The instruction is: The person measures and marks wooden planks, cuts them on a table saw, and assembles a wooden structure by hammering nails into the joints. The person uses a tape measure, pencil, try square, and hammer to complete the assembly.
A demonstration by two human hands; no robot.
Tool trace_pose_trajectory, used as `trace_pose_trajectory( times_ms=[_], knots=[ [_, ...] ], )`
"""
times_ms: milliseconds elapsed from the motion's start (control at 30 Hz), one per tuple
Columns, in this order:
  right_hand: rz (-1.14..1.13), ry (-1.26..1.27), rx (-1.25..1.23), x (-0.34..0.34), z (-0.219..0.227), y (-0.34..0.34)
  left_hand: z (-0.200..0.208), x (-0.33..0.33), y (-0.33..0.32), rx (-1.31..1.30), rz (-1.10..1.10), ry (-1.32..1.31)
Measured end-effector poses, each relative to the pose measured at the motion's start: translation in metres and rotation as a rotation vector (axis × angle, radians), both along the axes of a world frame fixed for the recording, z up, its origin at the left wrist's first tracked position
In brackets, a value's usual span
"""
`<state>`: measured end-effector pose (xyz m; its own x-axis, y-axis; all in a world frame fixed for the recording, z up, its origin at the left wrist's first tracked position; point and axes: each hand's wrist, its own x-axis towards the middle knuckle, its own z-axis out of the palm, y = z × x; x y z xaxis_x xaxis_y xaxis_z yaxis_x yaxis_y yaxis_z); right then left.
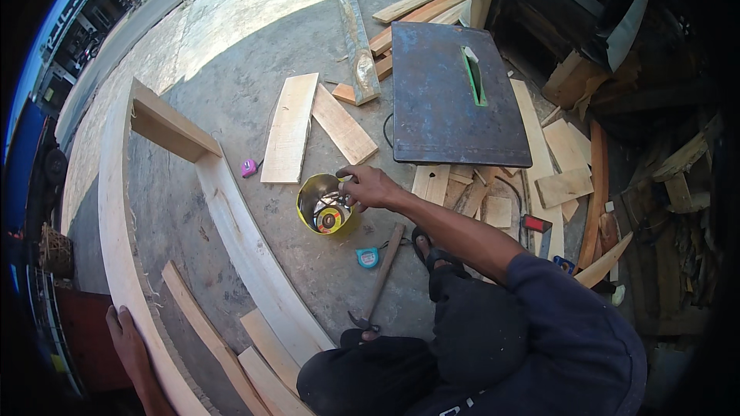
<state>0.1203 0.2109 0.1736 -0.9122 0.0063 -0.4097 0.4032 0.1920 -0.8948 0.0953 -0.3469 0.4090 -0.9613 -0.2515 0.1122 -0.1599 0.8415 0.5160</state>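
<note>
My right hand [371, 186] is closed on the right rim of a yellow round tin [303, 214], with fingertips over its edge. Inside the tin lies a grinding disc [329, 219] with a yellow and red centre; smaller contents are hard to make out. At the lower left, my left hand [132, 350] rests against the outer side of a long pale board [123, 208], its fingers stretched out. That board joins a short crosspiece [173, 125] and a second long board [250, 243], forming a wooden frame.
A hammer [383, 281] and a blue tape measure [368, 257] lie near my feet. Beyond the tin are a pink tape measure [248, 168] and loose planks [291, 127]. A table saw [455, 123] stands right, with a try square [537, 225] and offcuts below.
</note>
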Motion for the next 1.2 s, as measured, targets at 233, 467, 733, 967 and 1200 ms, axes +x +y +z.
trace_pose_trajectory(
  times_ms=[233, 467, 733, 967, 1200],
  knots=[
    [-0.794, -0.085, -0.037, -0.196, -0.091, 0.027, 0.001, 0.019, 0.023, -0.014, 0.054, 0.027],
    [-1.444, -0.052, -0.074, -0.288, -0.189, 0.103, 0.010, 0.026, 0.042, -0.033, 0.159, -0.004],
    [-1.474, 0.156, -0.626, -0.314, -0.140, 0.095, 0.014, 0.024, 0.061, -0.081, 0.177, -0.066],
    [-0.993, 0.261, -0.598, -0.124, 0.033, -0.045, 0.013, 0.020, 0.089, -0.517, -0.157, 0.318],
    [-0.557, 0.206, -0.158, 0.150, 0.150, -0.017, 0.030, -0.015, 0.171, -0.574, -0.651, 0.348]
  ],
)
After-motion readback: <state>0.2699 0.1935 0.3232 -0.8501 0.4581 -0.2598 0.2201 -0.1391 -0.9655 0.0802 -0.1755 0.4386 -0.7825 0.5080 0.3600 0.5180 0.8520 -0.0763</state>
